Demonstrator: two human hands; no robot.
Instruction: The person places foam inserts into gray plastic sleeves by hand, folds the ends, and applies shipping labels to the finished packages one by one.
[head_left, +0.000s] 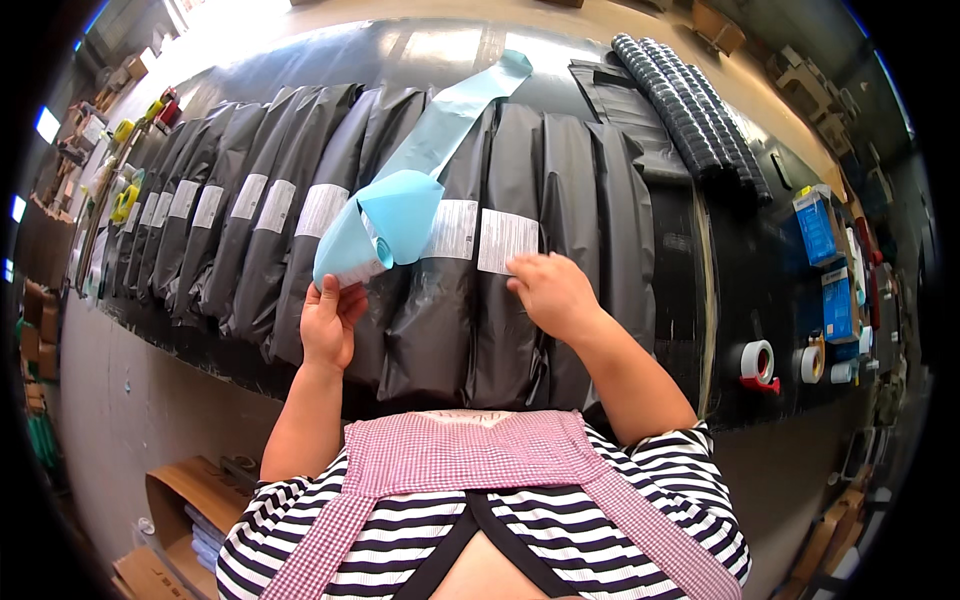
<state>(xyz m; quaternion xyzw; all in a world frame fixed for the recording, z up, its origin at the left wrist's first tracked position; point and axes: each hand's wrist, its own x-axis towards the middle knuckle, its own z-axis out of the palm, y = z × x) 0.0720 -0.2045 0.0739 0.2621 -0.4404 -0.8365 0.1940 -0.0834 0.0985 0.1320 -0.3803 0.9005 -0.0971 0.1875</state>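
My left hand [335,325] is closed on the lower edge of a light blue label strip [402,215]. This strip curls over itself and trails away over the black bags to the far side of the table; a white label shows at its lower edge. With fingers bent and a little apart, my right hand [555,295] touches the lower right corner of a white label [508,240]. That label lies flat on a black plastic bag [510,330]. Just to its left, another white label [450,230] sits on the neighbouring bag, partly covered by the blue strip.
Several more labelled black bags [240,230] stand in a row to the left. Black ribbed rolls [690,110] lie at the back right. Tape rolls [757,362] and blue boxes [815,228] are on the right. An open cardboard box [185,490] sits below the table's left side.
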